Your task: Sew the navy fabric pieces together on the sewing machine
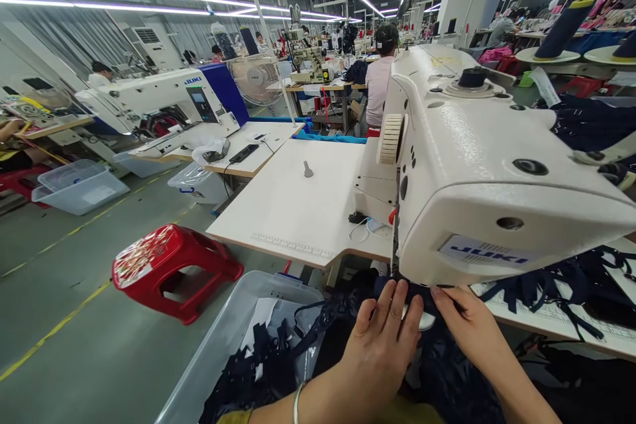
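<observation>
Some navy fabric (447, 364) sits at JUKI mach. (467, 159), L hand (380, 344) flat on it w/ fingers extended, R hand (470, 318) alongside, can't tell if pinching.

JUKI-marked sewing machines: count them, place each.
2: the near machine, right foreground, and the left machine, beyond the red stool. Marks on background machines are too small to read; some may be hidden.

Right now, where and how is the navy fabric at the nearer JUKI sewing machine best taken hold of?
Probably by the slack folds of the navy fabric below the JUKI sewing machine, pinched from your own side: they lie loose and nearer the camera, while the part under the machine is crowded by the left hand and right hand.
</observation>
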The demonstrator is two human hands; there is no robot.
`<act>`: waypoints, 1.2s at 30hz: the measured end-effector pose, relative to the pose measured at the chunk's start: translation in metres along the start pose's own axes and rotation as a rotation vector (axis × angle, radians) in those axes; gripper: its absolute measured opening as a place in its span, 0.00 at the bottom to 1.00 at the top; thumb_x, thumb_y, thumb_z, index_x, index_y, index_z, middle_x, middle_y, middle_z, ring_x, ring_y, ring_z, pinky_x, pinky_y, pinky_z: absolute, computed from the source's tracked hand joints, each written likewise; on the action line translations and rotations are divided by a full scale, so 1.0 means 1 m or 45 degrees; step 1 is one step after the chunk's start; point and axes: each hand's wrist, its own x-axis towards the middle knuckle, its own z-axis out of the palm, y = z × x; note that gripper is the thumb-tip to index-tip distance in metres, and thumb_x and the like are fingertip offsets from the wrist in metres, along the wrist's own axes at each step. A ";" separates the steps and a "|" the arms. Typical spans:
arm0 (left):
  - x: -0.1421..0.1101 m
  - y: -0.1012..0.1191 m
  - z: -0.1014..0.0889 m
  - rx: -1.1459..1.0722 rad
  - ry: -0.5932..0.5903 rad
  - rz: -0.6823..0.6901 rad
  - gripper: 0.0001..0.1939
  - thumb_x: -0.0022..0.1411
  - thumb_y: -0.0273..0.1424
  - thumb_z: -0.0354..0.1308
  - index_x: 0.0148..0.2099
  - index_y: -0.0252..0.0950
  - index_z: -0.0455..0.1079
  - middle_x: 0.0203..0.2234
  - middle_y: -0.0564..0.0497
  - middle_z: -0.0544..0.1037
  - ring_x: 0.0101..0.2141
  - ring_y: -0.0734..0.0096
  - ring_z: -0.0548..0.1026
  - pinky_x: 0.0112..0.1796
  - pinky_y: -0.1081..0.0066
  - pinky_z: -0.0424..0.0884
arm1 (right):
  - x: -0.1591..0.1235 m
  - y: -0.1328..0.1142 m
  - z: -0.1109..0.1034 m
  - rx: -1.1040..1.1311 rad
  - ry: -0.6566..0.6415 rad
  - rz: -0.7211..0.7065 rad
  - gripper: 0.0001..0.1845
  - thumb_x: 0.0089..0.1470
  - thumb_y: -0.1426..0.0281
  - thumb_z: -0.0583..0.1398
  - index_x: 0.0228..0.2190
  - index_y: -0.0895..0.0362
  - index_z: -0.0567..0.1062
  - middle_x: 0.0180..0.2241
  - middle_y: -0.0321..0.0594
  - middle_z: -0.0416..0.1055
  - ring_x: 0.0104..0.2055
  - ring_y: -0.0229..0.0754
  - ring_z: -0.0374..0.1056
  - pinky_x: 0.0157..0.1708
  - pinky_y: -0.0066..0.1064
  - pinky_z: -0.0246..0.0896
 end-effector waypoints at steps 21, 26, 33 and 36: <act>0.001 0.003 -0.001 -0.020 -0.005 -0.019 0.21 0.68 0.34 0.54 0.62 0.42 0.63 0.61 0.46 0.64 0.62 0.61 0.58 0.54 0.63 0.53 | -0.003 -0.002 0.005 0.115 0.006 0.162 0.19 0.56 0.57 0.54 0.35 0.55 0.80 0.36 0.46 0.73 0.44 0.51 0.70 0.46 0.36 0.68; 0.002 0.003 -0.002 -0.022 -0.004 -0.025 0.21 0.67 0.34 0.54 0.62 0.42 0.63 0.61 0.45 0.64 0.62 0.61 0.58 0.54 0.63 0.53 | -0.003 0.000 0.006 0.079 0.019 0.140 0.19 0.56 0.58 0.54 0.33 0.54 0.81 0.31 0.43 0.72 0.40 0.49 0.72 0.43 0.35 0.69; 0.003 0.006 -0.002 -0.024 0.021 -0.030 0.21 0.67 0.33 0.54 0.61 0.40 0.65 0.60 0.44 0.66 0.61 0.60 0.60 0.53 0.63 0.54 | -0.002 0.004 0.007 0.100 0.013 0.140 0.18 0.55 0.58 0.55 0.32 0.54 0.81 0.40 0.45 0.75 0.43 0.49 0.72 0.44 0.34 0.69; 0.003 0.007 -0.002 -0.020 0.033 -0.039 0.20 0.67 0.33 0.54 0.60 0.40 0.66 0.59 0.44 0.67 0.60 0.61 0.62 0.54 0.64 0.53 | -0.002 0.004 0.006 0.093 0.005 0.156 0.18 0.55 0.58 0.55 0.30 0.54 0.81 0.40 0.45 0.76 0.43 0.49 0.72 0.46 0.35 0.68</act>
